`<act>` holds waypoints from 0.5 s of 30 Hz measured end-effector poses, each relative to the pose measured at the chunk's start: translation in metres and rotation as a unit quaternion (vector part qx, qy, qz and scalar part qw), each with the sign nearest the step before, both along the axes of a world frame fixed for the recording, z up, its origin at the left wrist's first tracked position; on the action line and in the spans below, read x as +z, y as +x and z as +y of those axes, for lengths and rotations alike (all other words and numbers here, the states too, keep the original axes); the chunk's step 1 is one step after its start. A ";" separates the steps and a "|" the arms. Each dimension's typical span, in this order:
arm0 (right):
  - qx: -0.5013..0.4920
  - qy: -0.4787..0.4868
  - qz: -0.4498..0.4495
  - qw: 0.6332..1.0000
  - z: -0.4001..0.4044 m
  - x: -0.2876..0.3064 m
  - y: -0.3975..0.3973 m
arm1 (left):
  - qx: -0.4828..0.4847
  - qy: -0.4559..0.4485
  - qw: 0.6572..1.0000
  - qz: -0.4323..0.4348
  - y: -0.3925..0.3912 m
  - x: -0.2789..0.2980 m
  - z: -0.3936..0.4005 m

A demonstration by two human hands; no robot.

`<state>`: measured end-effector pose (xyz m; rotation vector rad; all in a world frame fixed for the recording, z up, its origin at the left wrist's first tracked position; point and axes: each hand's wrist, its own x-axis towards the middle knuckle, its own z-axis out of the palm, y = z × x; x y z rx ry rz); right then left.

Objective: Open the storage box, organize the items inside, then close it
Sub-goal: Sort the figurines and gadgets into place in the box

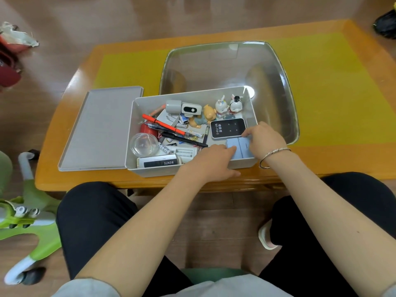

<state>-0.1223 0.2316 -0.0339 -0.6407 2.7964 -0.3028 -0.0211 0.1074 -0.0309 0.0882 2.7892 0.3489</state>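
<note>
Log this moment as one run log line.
stage: organizing | storage box: open | lid: on table, left of box | left hand and right hand: on light blue case | near right corner

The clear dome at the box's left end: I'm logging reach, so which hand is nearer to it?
Left. The left hand lies at the box's near wall, right of the clear dome. The right hand sits farther right, on the pale blue packet.
</note>
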 end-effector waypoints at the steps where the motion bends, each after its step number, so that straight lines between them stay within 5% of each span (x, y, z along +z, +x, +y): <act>1: 0.000 0.002 0.003 1.000 0.000 0.000 0.000 | -0.003 -0.006 1.000 0.003 0.001 -0.001 -0.001; 15: -0.012 0.005 0.037 0.999 0.000 0.003 0.004 | -0.011 -0.035 0.995 0.094 0.008 -0.008 -0.001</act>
